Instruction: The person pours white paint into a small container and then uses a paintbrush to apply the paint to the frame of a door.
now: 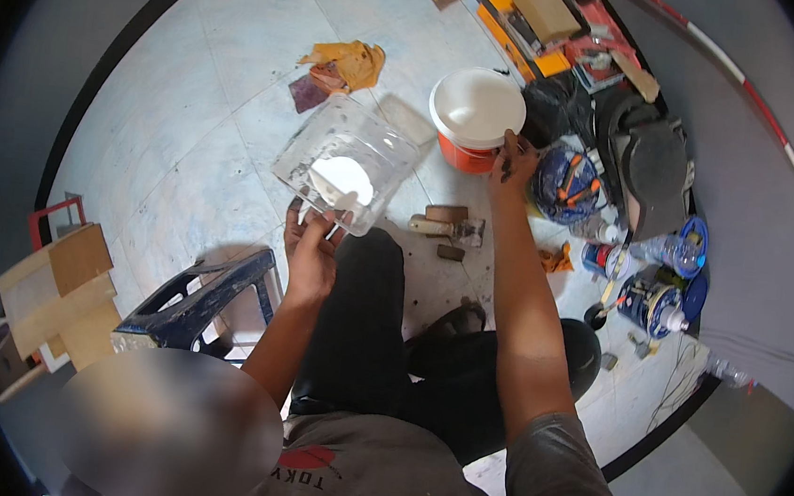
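My left hand (312,245) grips the near edge of a clear, smeared plastic tray (387,143), held tilted above the floor. A pool of white paint-like stuff (342,179) lies inside it. Just right of the tray stands an orange-red bucket (466,157) with a white lid (478,104) on top. Closed at the lid's right edge is my right hand (514,156), its fingers dark-stained. Between my arms, a scraper (441,226) and small brown blocks (450,252) lie on the floor.
Crumpled orange cloth (352,63) lies beyond the tray. On the right crowd a blue tub of tools (567,187), a paint can (647,303) and plastic bottles. Boxes (540,15) pile up at the far right. A dark blue stool (208,298) and cardboard (64,271) stand left.
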Available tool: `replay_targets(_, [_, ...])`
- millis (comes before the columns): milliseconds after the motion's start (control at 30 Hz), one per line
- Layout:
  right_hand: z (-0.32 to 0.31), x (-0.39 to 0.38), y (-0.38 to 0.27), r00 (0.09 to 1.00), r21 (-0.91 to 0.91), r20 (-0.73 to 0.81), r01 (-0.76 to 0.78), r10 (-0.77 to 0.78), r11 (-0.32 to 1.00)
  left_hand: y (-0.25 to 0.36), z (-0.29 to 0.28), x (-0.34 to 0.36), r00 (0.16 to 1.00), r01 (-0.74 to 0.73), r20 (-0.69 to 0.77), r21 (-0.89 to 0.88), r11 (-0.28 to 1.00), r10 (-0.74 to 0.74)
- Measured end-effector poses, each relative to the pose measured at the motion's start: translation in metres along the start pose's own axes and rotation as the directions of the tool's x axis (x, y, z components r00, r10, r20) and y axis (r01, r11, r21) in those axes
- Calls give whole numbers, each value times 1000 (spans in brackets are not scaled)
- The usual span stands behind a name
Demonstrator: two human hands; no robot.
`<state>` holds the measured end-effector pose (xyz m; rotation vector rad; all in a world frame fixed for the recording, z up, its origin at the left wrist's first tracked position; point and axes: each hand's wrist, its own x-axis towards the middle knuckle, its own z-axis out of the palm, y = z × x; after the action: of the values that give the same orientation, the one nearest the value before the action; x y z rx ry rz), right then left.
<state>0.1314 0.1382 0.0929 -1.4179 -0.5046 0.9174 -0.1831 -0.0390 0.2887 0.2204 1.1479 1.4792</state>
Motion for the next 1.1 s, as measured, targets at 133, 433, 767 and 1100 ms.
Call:
replay_targets(133, [-21,-38,36,998,215,-51,33,-23,976,-9,-7,10,999,11,-41,44,999,-9])
replay_targets(433, [-72,-109,27,987,242,-88,-107,132,964,-30,-2,-9,1000,1,8,131,991,-2])
replay_targets(767, [-155,-211,174,330,681,-277,-595,903,426,-62,-15,-20,991,114,63,122,986,-122])
replay_targets(1100, [-127,-205,150,745,-289,-494,-627,448,724,-80,-50,-6,976,204,49,108,973,-210])
